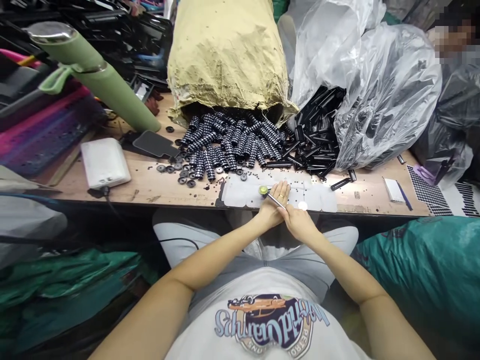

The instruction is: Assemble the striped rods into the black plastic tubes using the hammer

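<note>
My left hand lies at the table's front edge on a pale sheet, its fingers stretched out and a ring on one. Over it, my right hand grips a thin metal rod that slants up to the left. A round yellow-green piece is at the rod's far end. Both hands touch each other. A white round spot shows on the sheet beside my right hand. Behind them lies a pile of black-and-white ridged cylinders, with dark discs at its left.
A yellow sack stands behind the cylinders. Black plastic pieces spill from clear bags at the right. On the left are a green bottle and a white box with a cable. A notepad lies right.
</note>
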Tool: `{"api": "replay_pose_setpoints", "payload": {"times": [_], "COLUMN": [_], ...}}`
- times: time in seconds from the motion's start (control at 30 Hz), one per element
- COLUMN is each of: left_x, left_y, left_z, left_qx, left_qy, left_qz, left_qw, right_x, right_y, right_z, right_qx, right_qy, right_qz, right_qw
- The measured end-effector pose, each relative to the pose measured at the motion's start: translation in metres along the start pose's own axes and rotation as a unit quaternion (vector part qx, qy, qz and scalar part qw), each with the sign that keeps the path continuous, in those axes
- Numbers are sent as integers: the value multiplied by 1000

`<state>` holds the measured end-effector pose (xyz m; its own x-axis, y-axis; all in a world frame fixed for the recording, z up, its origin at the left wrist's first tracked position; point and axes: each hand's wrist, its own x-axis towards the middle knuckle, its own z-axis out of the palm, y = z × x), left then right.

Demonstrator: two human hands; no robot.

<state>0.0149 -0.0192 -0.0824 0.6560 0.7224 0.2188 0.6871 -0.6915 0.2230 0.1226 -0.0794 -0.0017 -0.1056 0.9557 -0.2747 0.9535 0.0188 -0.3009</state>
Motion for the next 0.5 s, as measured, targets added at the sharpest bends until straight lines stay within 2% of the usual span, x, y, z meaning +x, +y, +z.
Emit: {"api": "replay_pose_setpoints", "payload": {"times": [0.07, 0.17, 0.23, 0.3, 0.33, 0.4, 0.47, 0.5], "left_x": [4, 9, 11, 16, 21, 39, 62, 73], "left_y": [-4, -4, -4, -13, -22, -47, -76, -88], "left_z": [0, -7, -16, -28, -34, -47, -56, -59], "left_qx": [-10, -35, -72, -108, -117, -105, -94, -102], "left_qy": [2, -15, -24, 3, 31, 118, 142, 130], "left_qz": [-6, -48, -47, -63, -94, -214, -269, -307], "left_qw": [1000, 998, 996, 992, 988, 964, 948, 937], "right_x": [6, 8, 7, 7, 8, 15, 32, 44], "right_y": [3, 20, 38, 60, 69, 83, 82, 77], "right_z": [2, -5, -10, -13, -13, -11, -10, -10], "right_qx": [-27, -30, -41, -61, -70, -82, -82, -81], "right_qy": [-15, 55, 89, 95, 98, 129, 187, 212], "right_qz": [5, 34, 77, 120, 137, 145, 98, 58], "right_qw": [999, 997, 992, 986, 983, 978, 974, 972]}}
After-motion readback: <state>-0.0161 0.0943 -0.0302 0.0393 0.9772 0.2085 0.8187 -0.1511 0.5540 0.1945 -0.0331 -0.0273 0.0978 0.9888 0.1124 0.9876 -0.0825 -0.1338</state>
